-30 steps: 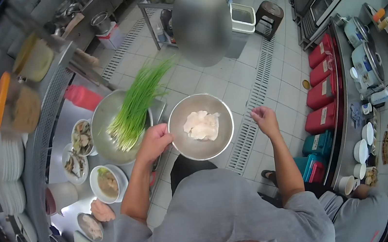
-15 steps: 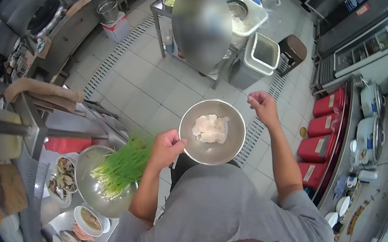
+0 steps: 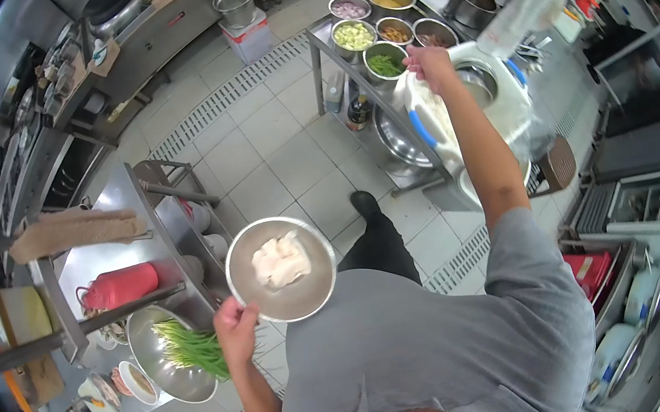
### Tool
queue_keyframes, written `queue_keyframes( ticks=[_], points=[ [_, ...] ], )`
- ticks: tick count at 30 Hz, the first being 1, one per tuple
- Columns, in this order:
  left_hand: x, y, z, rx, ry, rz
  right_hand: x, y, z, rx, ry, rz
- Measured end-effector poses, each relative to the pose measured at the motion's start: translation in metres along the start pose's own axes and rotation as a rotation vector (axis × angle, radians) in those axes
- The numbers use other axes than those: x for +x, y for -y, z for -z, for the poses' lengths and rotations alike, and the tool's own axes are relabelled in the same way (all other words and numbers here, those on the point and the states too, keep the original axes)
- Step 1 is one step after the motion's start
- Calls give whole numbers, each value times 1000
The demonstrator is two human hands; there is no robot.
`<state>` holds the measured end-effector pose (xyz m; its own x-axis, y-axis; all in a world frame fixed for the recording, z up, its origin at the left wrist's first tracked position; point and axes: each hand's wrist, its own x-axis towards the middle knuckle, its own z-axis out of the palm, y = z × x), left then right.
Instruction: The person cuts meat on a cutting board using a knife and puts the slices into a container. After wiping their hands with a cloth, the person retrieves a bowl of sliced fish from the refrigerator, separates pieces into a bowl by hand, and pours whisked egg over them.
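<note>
Left hand gripping the rim of a round shiny steel bowl, fingers closed on its near edge; holding pale white pieces of food in the bowl's middle, out over the tiled floor. Right hand reaching far forward to a white lidded bin with blue handles on a steel prep table; fingers seeming curled at the bin's rim, though whether clasping anything cannot be told.

Doing this well, by judgement: keeping the bowl level while leaning, thumb firm over the rim, bringing it nearer the bin to avoid spilling.

Standing beside the bin, small round steel pots of chopped ingredients, green, yellow and brown. Lying to the left on a steel counter, a large steel basin of long green chives, near a red jug on its side and small dishes. Showing beyond, grey floor tiles with drain gratings, shelving and a stove line.
</note>
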<state>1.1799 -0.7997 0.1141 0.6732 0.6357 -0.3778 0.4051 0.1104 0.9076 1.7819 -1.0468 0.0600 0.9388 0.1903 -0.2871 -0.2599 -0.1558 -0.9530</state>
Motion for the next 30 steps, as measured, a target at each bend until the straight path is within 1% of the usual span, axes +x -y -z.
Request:
queue_keyframes(
  ticks=[2,4,5,6,7,8,9,11,12,13,14,15,16,18,21,25,30],
  points=[
    [5,-23,-24,-79,-120,43,96,-3,0,84,-35,-61],
    [7,-36,-39,-115,-206,74,159,2,-3,90,-136,-117],
    [16,-45,-50,-140,-259,76,213,-15,7,133,-69,-141],
    [24,-57,-62,-102,-267,86,223,1,7,91,-111,-193],
    [27,-69,-70,-71,-301,103,275,-28,21,169,-95,-177],
    [29,-79,-79,-50,-370,116,293,-39,30,198,-21,-73],
    [38,-82,-89,-56,-358,128,318,-47,37,209,50,-60],
    [48,-103,-103,-50,-368,180,356,-56,44,187,160,-94],
    [56,-123,-119,-116,-403,162,381,-67,43,158,206,-111],
    [57,-132,-123,-106,-395,217,404,-69,35,121,242,-130],
    [62,-131,-128,-99,-417,188,418,-71,17,79,261,-144],
    [63,-135,-129,-1,-421,192,424,-72,-1,35,262,-153],
    [70,-124,-133,-40,-427,216,435,-72,-12,-14,256,-162],
    [71,-128,-136,-80,-445,211,435,-64,-19,-82,236,-167],
    [74,-129,-146,-114,-443,216,448,-62,-4,-134,213,-161],
    [69,-117,-145,-99,-458,212,450,-55,18,-169,189,-141],
    [71,-96,-141,-119,-448,189,438,-28,47,-195,179,-108]
  ],
)
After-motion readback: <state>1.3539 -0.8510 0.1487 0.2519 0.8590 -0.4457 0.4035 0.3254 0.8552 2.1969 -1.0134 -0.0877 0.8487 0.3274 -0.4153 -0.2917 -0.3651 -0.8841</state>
